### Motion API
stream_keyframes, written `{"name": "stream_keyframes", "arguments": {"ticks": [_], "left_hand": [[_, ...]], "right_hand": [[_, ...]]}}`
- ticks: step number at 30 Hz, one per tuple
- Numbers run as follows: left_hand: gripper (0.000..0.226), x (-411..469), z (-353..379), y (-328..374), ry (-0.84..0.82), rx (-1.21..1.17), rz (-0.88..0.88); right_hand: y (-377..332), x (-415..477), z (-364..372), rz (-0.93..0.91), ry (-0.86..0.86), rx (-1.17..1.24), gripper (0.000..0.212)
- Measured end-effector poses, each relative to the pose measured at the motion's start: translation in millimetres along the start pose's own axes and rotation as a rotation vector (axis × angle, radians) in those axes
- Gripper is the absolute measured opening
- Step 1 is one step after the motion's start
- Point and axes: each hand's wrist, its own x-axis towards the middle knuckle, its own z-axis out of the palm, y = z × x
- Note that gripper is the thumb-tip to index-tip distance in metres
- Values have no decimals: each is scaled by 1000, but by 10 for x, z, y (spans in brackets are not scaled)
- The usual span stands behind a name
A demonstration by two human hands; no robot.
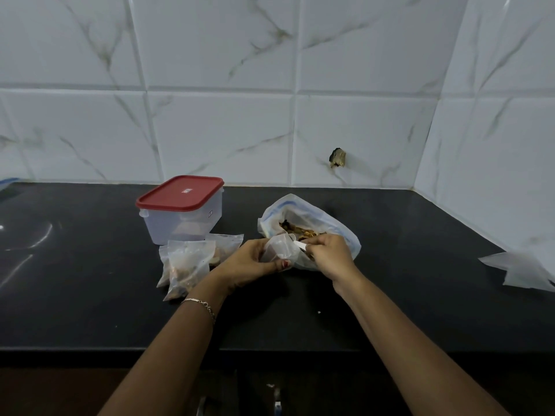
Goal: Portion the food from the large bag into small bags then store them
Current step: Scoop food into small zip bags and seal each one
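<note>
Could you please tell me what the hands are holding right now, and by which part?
Both hold one small bag: the left hand grips its side, the right hand pinches its top edge.

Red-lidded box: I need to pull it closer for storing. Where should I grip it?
Probably the box by its side walls just under the red lid, coming from above: it stands upright, filled small bags crowd its front, and the large bag lies to its right.
</note>
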Motion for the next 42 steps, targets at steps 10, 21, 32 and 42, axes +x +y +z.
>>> {"name": "stream_keyframes", "arguments": {"ticks": [10, 21, 32, 42], "left_hand": [[53, -48, -8, -31, 112, -145, 14], [40, -161, 31, -2, 341, -192, 60], [48, -152, 54, 1, 341, -210, 48], [33, -161, 80, 27, 379, -206, 95]], "right_hand": [[-185, 78, -55, 306, 60, 285, 16], [-298, -74, -263, 233, 40, 392, 22], [-580, -355, -451, 112, -53, 412, 20], [-686, -470, -297, -182, -27, -69, 26]]}}
